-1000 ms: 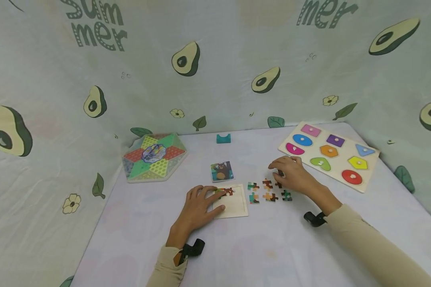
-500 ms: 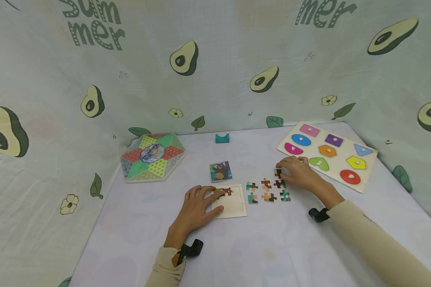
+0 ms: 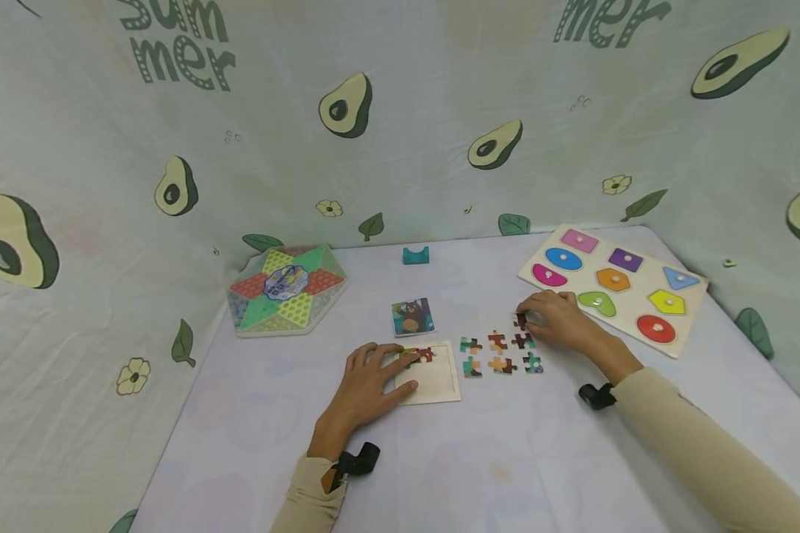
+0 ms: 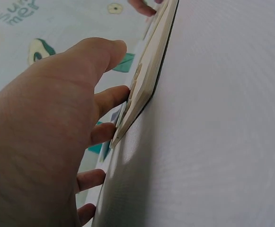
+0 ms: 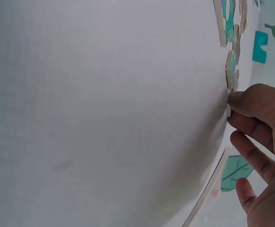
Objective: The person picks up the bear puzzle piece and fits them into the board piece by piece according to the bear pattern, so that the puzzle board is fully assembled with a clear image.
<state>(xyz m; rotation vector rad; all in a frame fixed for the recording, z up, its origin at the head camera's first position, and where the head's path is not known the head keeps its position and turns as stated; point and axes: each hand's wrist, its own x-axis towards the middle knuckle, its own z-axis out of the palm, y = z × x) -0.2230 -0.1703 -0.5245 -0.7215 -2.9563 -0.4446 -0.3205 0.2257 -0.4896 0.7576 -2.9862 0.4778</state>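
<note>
My left hand [image 3: 368, 381] lies flat with spread fingers on the left part of a small wooden puzzle tray [image 3: 438, 385]; in the left wrist view the fingers [image 4: 110, 98] press the tray's edge [image 4: 146, 80]. A few joined pieces [image 3: 418, 356] sit in the tray's top left corner. Several loose jigsaw pieces [image 3: 500, 354] lie right of the tray. My right hand [image 3: 555, 318] pinches a dark jigsaw piece [image 3: 521, 320] at the far right of that group; the right wrist view shows the thumb [image 5: 251, 101] against the piece [image 5: 228, 108].
A bear picture card [image 3: 412, 317] lies behind the tray. A hexagonal checkers board [image 3: 285, 289] sits at the back left, a teal block [image 3: 415, 256] at the back middle, and a wooden shape-peg board [image 3: 633, 303] at the back right. Avocado-print cloth walls surround the table.
My right hand has shifted a little right and back, from over the loose pieces to the dark piece at their far right. The left hand has stayed on the tray.
</note>
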